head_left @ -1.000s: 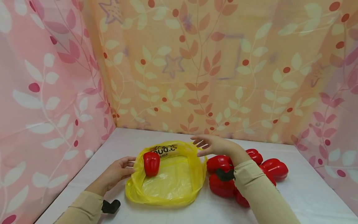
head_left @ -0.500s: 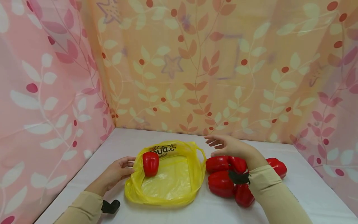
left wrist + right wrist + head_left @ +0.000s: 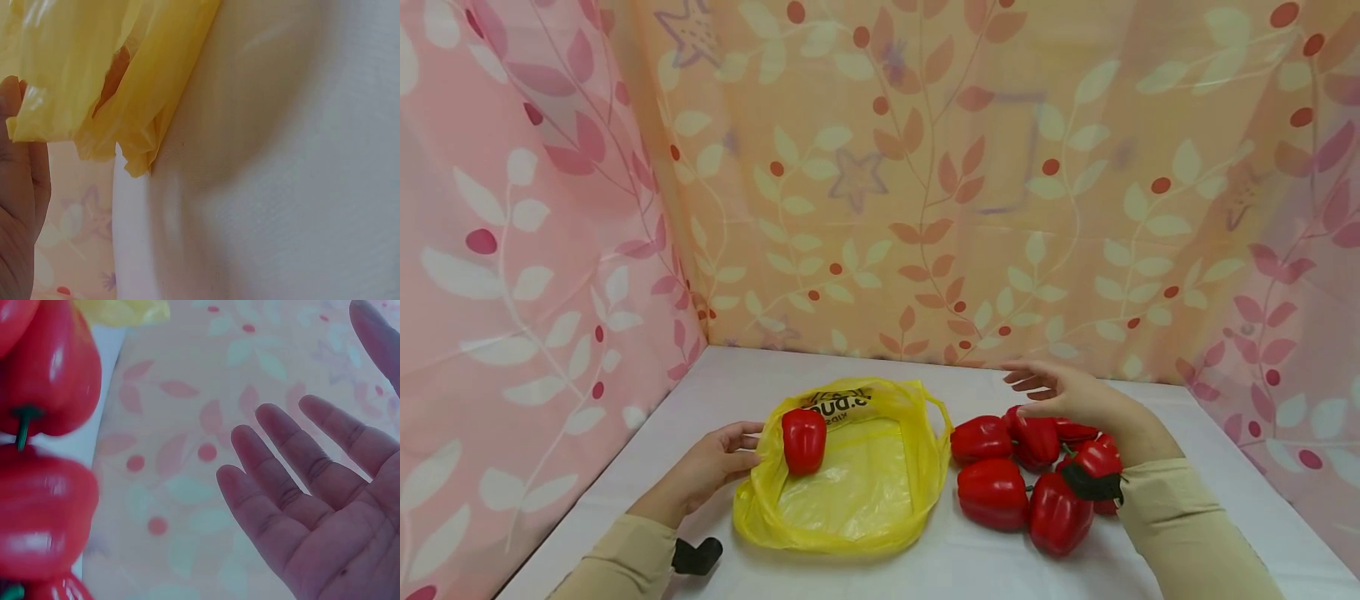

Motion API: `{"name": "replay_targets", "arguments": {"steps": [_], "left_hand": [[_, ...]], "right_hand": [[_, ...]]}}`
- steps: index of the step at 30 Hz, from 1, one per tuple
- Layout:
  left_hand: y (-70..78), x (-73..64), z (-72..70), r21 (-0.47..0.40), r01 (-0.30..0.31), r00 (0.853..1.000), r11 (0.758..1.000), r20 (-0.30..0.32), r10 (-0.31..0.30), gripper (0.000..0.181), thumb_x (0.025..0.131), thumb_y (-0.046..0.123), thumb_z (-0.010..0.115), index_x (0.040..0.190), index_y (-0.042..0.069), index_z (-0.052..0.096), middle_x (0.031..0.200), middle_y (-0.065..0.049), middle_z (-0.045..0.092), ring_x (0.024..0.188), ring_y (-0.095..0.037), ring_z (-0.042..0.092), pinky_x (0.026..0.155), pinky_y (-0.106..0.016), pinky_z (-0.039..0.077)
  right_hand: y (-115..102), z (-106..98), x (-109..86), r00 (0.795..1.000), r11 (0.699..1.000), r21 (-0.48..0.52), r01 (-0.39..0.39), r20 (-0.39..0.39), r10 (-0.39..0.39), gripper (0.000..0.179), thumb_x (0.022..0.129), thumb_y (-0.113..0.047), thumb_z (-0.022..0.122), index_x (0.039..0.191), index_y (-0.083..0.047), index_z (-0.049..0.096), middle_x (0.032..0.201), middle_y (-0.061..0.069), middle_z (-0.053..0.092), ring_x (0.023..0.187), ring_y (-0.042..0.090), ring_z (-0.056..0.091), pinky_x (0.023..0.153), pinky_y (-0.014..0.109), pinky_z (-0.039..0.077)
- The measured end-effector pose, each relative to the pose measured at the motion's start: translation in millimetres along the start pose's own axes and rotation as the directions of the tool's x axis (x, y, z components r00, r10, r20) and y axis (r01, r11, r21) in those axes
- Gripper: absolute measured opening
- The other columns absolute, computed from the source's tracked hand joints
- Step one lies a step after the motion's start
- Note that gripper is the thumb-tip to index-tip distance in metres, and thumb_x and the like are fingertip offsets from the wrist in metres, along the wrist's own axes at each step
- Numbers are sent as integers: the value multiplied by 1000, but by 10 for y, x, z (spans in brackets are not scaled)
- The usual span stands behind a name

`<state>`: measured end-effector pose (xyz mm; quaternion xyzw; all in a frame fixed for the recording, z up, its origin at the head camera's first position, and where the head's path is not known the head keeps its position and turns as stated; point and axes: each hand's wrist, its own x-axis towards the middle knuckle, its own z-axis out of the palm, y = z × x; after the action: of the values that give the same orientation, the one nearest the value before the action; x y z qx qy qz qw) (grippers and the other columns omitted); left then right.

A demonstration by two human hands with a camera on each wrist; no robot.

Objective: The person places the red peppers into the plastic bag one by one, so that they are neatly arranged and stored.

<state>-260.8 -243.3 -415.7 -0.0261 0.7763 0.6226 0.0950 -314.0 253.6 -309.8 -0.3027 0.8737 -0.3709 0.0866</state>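
Note:
A yellow plastic bag (image 3: pixel 850 546) with dark lettering lies spread on the table, its mouth facing up. Inside its left part sits a red bell pepper (image 3: pixel 804 442). My left hand (image 3: pixel 718 462) is at the bag's left edge, fingers loosely extended and fingertips right at the plastic; in the left wrist view, the crumpled edge of the bag (image 3: pixel 144 119) hangs beside the fingers. Over the back of a group of red bell peppers (image 3: pixel 992 493) hovers my right hand (image 3: pixel 1067 396). Its palm and spread fingers (image 3: pixel 300 462) show nothing held in the right wrist view.
The peppers lie close together just right of the bag on a white tabletop (image 3: pixel 910 575). Floral curtains (image 3: pixel 925 167) enclose the table at the back and both sides. A black strap piece (image 3: pixel 697 556) sticks out by the left sleeve.
My right hand has moved right, away from the bag and over the peppers, uncovering more of them. The left hand, the bag and the pepper inside it have stayed nearly still.

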Motion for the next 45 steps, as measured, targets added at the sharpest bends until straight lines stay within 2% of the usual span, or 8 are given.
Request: {"name": "replay_targets", "arguments": {"steps": [2, 8, 14, 20, 26, 37, 41, 45], "left_hand": [[4, 0, 4, -2, 1, 1000, 1000, 0, -1, 53, 82, 9, 66, 131, 5, 45, 112, -14, 54, 94, -21, 58, 83, -35, 51], [16, -2, 9, -1, -4, 1000, 1000, 0, 4, 54, 82, 10, 66, 131, 5, 45, 112, -14, 53, 93, -21, 58, 83, -35, 51], [22, -12, 11, -3, -8, 1000, 1000, -1, 8, 54, 82, 10, 67, 131, 4, 45, 111, -14, 54, 93, -21, 58, 83, -35, 52], [18, -18, 24, -1, -1, 1000, 1000, -11, 1, 54, 81, 10, 67, 130, 5, 46, 111, -13, 54, 92, -21, 58, 82, -35, 52], [1, -18, 27, 2, -5, 1000, 1000, -14, 5, 52, 82, 10, 66, 130, 5, 47, 110, -13, 54, 92, -21, 58, 82, -34, 52], [-65, -19, 20, -25, 4, 1000, 1000, 2, -3, 51, 83, 9, 65, 130, 4, 46, 110, -13, 55, 93, -21, 57, 83, -34, 52], [-65, -20, 24, -29, -4, 1000, 1000, 3, 4, 51, 83, 9, 65, 130, 4, 46, 110, -13, 55, 92, -21, 58, 83, -35, 52], [-73, -10, 18, -29, -15, 1000, 999, 12, 15, 52, 83, 10, 65, 130, 4, 45, 110, -13, 55, 93, -21, 58, 83, -34, 52]], "right_hand": [[43, -40, -54, 1000, 1000, -4, -3, -14, 3, 61, 82, -22, 68, 135, -14, 41, 125, 13, 51, 114, 35, 49, 93, 46, 44], [153, -134, -242, 1000, 1000, 23, -7, -24, 8, 64, 83, -17, 67, 138, -7, 36, 125, 20, 49, 111, 39, 50, 83, 29, 51], [241, -196, -428, 989, 992, -7, -129, -80, 128, 62, 81, -23, 68, 135, -10, 40, 125, 18, 51, 111, 37, 51, 79, 33, 52], [360, -272, -625, 981, 986, -50, -159, -120, 152, 63, 83, -24, 66, 136, -4, 38, 123, 22, 51, 112, 43, 48, 77, 29, 52], [454, -351, -783, 971, 979, -29, -201, -139, 195, 65, 84, -23, 65, 138, -4, 34, 126, 28, 47, 113, 47, 45, 77, 41, 53], [695, -331, -1009, 943, 957, -30, -289, -182, 279, 64, 86, -26, 62, 138, -3, 33, 125, 29, 48, 109, 46, 48, 77, 51, 51], [774, -313, -1087, 932, 948, -24, -317, -195, 306, 65, 87, -28, 60, 139, -2, 31, 128, 31, 45, 111, 47, 47, 76, 55, 49], [850, -306, -1174, 912, 934, -9, -357, -222, 346, 70, 88, -30, 58, 142, -2, 24, 132, 33, 37, 114, 50, 41, 76, 59, 46]]}}
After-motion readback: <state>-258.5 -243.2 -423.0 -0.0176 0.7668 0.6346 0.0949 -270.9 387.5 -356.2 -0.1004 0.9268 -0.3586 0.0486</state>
